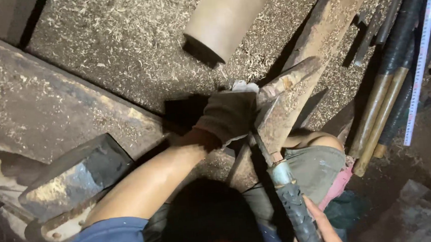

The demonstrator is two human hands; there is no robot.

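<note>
Left hand (228, 116), gloved, fingers clamped on wood piece (280, 109) over the sawdust-covered floor (119, 42). Right hand (320, 225) fingers wrapped round tool handle (295, 206), blade against the wood.

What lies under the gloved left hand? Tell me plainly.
The gloved left hand presses on a rough piece of wood, with a sawdust-covered surface beneath. The right hand grips a tool's wrapped handle. The glove covers the contact spot; the tool's tip is hidden.
</note>
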